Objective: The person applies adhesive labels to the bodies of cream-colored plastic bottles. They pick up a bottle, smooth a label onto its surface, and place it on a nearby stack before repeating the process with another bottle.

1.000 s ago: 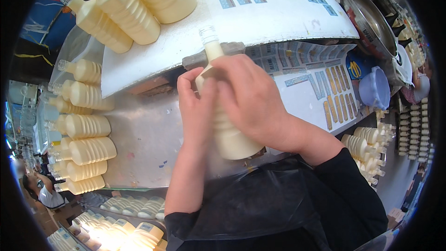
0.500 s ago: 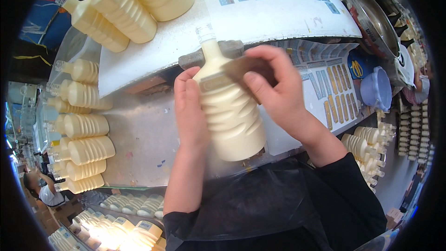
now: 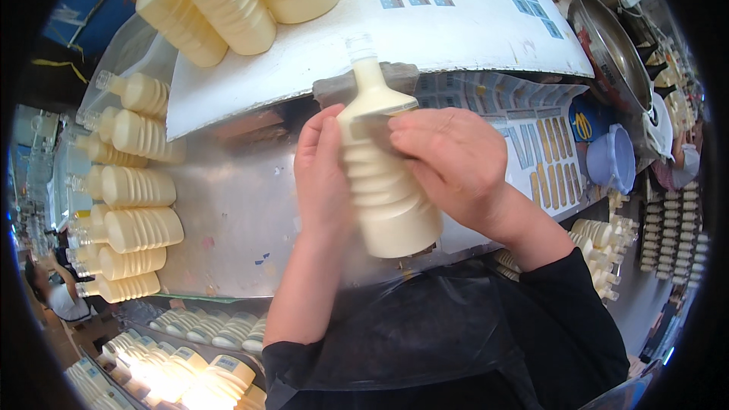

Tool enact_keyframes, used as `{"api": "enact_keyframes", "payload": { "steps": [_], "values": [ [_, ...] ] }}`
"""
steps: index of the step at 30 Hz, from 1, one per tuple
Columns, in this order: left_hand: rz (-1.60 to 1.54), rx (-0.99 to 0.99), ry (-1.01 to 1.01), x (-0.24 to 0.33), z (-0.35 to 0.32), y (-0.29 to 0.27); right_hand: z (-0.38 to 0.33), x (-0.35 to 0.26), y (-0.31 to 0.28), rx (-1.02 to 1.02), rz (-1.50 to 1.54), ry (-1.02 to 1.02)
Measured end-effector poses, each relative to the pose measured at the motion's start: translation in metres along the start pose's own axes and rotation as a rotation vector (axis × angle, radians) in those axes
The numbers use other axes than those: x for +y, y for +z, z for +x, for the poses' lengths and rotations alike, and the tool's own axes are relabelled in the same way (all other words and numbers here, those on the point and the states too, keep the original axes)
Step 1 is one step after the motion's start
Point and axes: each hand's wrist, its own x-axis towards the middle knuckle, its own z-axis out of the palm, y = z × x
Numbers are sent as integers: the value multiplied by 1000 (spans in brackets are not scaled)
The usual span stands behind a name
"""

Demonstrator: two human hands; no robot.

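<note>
Open patch: bare metal counter (image 3: 228, 220) left of the hands, room to pass.
Left edge: row of lying cream bottles (image 3: 133, 197) walls it off.
Ahead: white board (image 3: 425, 38) overhangs, more bottles (image 3: 228, 0) stacked on it.
Right: label sheets (image 3: 524, 144), purple tub (image 3: 611, 159) and steel pan (image 3: 607, 45) crowd that side.

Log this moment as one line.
left hand: steadies ribbed cream bottle | right hand: presses label | steel table

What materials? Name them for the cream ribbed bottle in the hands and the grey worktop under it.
Cream ribbed bottle: likely translucent plastic, dull sheen, moulded ridges, clear threaded neck. Grey worktop: apparently brushed sheet metal, showing soft streaky reflections.
</note>
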Motion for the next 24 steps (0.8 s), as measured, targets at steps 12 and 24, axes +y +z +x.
{"api": "enact_keyframes", "payload": {
  "steps": [12,24],
  "values": [
    [-61,28,-20,4,-9,11,12,-26,-12,-227,-52,-70],
    [-156,14,-22,-1,-9,10,29,-45,-8,-354,-88,-44]
  ]
}}
